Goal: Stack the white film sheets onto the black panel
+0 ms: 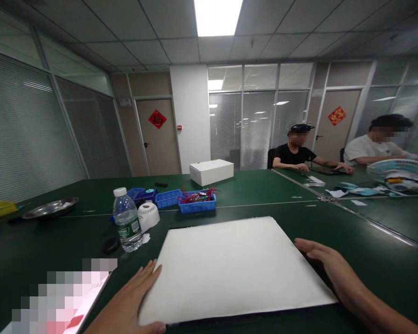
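Observation:
A flat white rectangular sheet or board (238, 269) lies on the green table in front of me. Dark edging shows along its far left side and near edge. My left hand (135, 297) rests at its left edge with the fingers stretched out; the thumb touches the near left corner. At the right edge is my right hand (329, 262), fingers extended and held together, palm facing the sheet. Whether the right fingers press on the edge I cannot tell. Neither hand is closed around anything.
A water bottle (127, 222) stands left of the sheet, by a white vented part (148, 216). Beyond are a blue tray (197, 202) of wired parts and a white box (212, 172). A metal pan (50, 208) lies left. Two people sit at right near a fan (399, 171).

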The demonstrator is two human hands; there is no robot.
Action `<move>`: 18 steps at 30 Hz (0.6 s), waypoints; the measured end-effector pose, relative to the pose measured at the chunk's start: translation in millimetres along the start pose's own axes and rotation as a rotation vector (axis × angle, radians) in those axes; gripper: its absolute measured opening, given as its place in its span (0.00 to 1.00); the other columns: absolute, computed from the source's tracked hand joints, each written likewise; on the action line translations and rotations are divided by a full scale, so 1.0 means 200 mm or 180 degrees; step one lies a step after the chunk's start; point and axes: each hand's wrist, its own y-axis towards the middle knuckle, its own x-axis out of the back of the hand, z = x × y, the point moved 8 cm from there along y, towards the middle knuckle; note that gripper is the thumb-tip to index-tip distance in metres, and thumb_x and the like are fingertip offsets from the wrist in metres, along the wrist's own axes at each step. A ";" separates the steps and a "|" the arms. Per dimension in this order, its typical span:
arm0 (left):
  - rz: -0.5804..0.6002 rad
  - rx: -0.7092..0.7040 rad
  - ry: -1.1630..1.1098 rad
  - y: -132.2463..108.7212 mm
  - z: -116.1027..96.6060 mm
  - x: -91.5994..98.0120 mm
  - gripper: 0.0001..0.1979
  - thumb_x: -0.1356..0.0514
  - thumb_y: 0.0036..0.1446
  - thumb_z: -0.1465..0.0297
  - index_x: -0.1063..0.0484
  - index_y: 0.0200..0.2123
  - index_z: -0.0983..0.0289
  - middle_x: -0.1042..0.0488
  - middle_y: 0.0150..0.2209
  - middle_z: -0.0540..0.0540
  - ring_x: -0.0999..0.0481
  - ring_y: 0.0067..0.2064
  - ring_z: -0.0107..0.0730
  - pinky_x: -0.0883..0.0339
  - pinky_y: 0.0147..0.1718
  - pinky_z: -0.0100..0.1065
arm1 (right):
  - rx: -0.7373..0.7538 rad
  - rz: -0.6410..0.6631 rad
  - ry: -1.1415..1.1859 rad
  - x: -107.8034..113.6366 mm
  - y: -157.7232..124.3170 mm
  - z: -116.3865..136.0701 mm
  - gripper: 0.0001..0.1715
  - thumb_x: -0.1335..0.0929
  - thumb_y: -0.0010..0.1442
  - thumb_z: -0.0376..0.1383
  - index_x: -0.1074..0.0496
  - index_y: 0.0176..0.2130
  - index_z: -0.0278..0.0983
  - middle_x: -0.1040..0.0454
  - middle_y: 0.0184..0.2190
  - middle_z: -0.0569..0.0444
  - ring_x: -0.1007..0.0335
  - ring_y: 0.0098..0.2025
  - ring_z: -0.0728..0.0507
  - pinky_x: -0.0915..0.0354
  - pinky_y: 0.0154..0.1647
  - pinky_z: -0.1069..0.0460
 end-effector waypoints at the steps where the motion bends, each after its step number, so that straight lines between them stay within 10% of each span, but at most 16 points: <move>1: -0.0006 0.0001 0.0021 0.00 0.00 0.01 0.56 0.32 0.50 0.47 0.50 0.73 0.65 0.56 0.75 0.61 0.53 0.74 0.57 0.56 0.71 0.55 | -0.0065 0.0083 0.0158 0.01 0.01 0.00 0.34 0.40 0.52 0.39 0.23 0.54 0.34 0.21 0.52 0.40 0.22 0.52 0.33 0.24 0.50 0.41; 6: -0.0084 -0.0087 -0.0032 0.01 0.01 0.02 0.55 0.33 0.50 0.44 0.48 0.73 0.62 0.52 0.74 0.60 0.51 0.74 0.56 0.54 0.71 0.54 | -0.0318 0.0456 0.1540 0.01 0.04 0.03 0.51 0.35 0.54 0.41 0.49 0.73 0.38 0.36 0.67 0.40 0.22 0.52 0.32 0.22 0.39 0.42; 9: -0.0022 -0.0127 0.0001 0.02 0.03 -0.01 0.54 0.35 0.52 0.43 0.50 0.74 0.61 0.54 0.75 0.59 0.52 0.74 0.54 0.55 0.71 0.53 | 0.0068 0.0253 0.1514 0.04 0.03 0.06 0.53 0.26 0.51 0.46 0.42 0.71 0.42 0.38 0.68 0.41 0.29 0.60 0.29 0.24 0.48 0.41; 14: -0.0087 -0.0123 0.0012 0.02 0.06 -0.03 0.52 0.36 0.54 0.42 0.51 0.74 0.59 0.56 0.75 0.57 0.52 0.74 0.55 0.53 0.71 0.53 | 0.0797 0.0089 0.0819 0.03 -0.06 0.13 0.15 0.26 0.53 0.43 0.18 0.41 0.41 0.41 0.70 0.46 0.37 0.66 0.27 0.31 0.58 0.36; 18: -0.0449 -0.0353 0.0125 0.00 0.12 0.04 0.51 0.33 0.49 0.41 0.45 0.72 0.51 0.49 0.74 0.54 0.49 0.73 0.63 0.51 0.69 0.62 | 0.0710 -0.0082 0.0990 0.04 -0.08 0.17 0.13 0.29 0.57 0.45 0.21 0.30 0.38 0.40 0.70 0.47 0.37 0.66 0.26 0.33 0.59 0.32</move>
